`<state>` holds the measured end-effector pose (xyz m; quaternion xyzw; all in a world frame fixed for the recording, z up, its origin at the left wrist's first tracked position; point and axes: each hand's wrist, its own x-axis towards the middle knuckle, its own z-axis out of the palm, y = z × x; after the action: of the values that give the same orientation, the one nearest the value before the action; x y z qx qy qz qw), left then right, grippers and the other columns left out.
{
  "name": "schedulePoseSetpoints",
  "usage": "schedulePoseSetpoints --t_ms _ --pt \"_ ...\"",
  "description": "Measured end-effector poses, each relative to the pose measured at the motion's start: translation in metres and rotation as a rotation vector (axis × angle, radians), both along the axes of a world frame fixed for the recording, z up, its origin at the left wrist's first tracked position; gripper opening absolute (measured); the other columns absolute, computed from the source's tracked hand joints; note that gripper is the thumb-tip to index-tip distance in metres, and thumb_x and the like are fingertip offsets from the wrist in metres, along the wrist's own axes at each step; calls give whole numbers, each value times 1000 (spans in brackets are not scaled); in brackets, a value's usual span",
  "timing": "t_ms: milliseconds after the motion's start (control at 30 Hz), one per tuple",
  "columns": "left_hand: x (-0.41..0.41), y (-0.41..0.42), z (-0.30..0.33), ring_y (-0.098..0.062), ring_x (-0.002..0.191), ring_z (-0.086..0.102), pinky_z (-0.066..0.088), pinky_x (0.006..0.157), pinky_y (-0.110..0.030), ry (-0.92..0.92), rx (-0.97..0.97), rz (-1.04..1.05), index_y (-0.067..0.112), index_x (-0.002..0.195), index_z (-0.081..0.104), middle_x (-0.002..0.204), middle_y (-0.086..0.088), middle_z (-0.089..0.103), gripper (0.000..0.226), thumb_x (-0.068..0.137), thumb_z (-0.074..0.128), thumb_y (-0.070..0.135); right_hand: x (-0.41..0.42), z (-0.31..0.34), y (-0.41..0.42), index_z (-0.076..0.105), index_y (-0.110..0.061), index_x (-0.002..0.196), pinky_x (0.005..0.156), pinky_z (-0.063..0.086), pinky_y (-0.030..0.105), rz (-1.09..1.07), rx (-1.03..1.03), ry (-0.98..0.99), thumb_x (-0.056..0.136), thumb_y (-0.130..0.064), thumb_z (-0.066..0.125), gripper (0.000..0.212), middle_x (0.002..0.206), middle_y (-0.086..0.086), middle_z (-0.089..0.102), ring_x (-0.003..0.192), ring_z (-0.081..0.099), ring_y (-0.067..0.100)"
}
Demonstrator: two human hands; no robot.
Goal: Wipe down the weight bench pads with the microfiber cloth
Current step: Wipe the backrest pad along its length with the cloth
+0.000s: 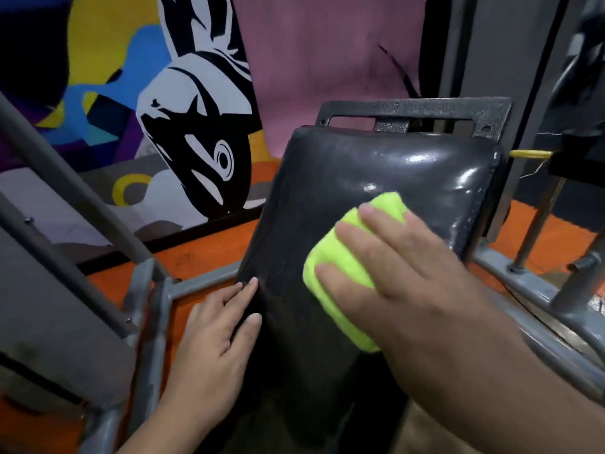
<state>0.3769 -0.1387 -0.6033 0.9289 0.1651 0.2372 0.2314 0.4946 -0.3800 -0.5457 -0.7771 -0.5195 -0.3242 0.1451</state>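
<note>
Right hand [402, 280] presses the folded lime-green microfiber cloth [340, 267] flat on the glossy black vinyl bench pad [376, 172].
Left hand [216, 339] rests open, fingers spread, along the pad's left edge.

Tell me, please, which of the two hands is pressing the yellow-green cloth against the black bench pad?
The right hand: it lies flat on the microfiber cloth. The left hand holds no cloth and rests bare at the bench pad's left edge.
</note>
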Motion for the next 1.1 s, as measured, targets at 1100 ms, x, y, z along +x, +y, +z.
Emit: schedulePoseSetpoints --t_ms 1100 --pt "-26 -15 1 -6 132 42 33 108 -25 -52 -24 38 28 143 49 141 18 45 48 97 55 40 -8 19 20 52 -26 134 113 30 50 -82 -181 -96 74 -13 67 63 140 12 49 139 33 38"
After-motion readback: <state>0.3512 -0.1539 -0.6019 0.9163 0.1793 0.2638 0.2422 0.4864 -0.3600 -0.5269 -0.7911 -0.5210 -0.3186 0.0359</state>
